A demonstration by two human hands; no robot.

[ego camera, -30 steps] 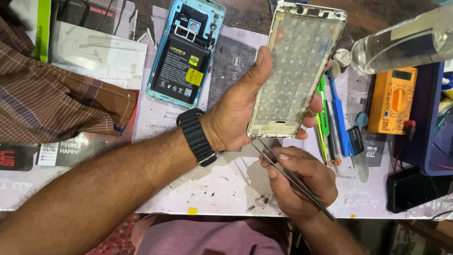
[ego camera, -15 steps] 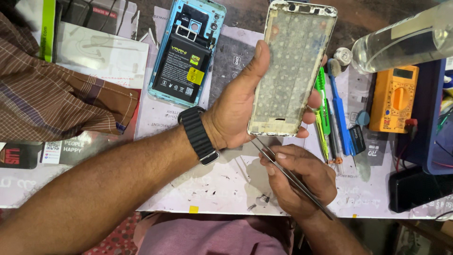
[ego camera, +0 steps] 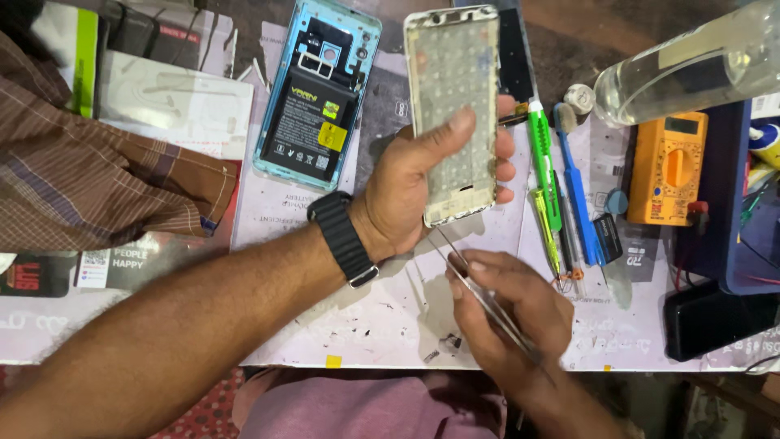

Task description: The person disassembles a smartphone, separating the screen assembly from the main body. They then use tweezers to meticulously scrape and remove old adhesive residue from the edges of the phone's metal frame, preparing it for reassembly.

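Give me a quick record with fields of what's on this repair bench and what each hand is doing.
left hand: holds a white phone frame upright
right hand: grips metal tweezers, tips at the frame's lower edge
beside frame: opened blue phone showing its battery, lying flat
right side: green screwdriver, blue brush, orange multimeter, clear bottle
surface: white work mat

A cluttered worktable (ego camera: 341,325) fills the view under even light, with dark brown surface (ego camera: 585,32) toward one o'clock.
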